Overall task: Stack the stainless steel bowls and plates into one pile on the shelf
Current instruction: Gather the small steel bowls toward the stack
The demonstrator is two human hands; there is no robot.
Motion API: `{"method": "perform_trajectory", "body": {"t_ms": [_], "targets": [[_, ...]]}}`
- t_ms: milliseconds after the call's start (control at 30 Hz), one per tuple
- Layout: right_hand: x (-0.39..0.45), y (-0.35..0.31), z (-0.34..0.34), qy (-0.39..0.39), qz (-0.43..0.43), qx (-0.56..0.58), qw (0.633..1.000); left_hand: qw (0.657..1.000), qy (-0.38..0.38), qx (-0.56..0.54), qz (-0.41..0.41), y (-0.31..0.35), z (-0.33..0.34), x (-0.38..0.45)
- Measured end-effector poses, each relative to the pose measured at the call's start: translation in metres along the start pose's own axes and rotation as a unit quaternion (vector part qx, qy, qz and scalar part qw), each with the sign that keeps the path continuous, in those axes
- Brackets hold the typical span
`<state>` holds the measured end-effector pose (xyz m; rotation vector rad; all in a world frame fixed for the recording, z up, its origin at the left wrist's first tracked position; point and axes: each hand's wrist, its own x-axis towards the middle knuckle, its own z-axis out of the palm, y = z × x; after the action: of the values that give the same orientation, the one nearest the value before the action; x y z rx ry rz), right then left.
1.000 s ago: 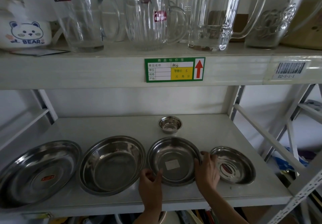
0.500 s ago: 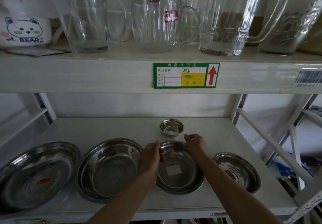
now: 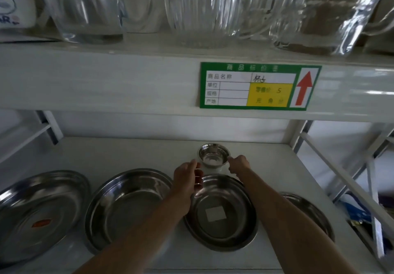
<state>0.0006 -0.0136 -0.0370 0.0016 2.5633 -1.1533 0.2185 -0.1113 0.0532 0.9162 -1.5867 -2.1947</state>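
Glossy steel bowls (image 3: 213, 154), seemingly smooth painted shelf (image 3: 132, 152), clear glass mugs (image 3: 204, 9).

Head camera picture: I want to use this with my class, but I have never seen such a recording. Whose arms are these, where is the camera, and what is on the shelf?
No machine here: a person wears one wide-angle camera on the head, looking forward and down, so the two bare arms are their own. The left hand and right hand reach to either side of a small steel bowl at the back of the lower shelf. The fingers are at its rim, but whether a grip has closed cannot be told. In front lie four shallow steel dishes in a row: a large plate far left, a deep plate, a dish with a square sticker and a partly hidden one. Glass mugs stand above, over a green price label.
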Motion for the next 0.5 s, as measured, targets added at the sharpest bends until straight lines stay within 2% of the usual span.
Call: {"method": "perform_trajectory", "body": {"t_ms": [200,500], "targets": [[-0.001,-0.011,0.008,-0.023,0.043,0.049,0.998,0.999,-0.012,0.032,0.029,0.0,0.002,0.005],[0.015,-0.011,0.023,-0.037,0.058,0.08,0.994,0.993,-0.045,0.086,0.072,-0.001,-0.005,-0.001]]}}
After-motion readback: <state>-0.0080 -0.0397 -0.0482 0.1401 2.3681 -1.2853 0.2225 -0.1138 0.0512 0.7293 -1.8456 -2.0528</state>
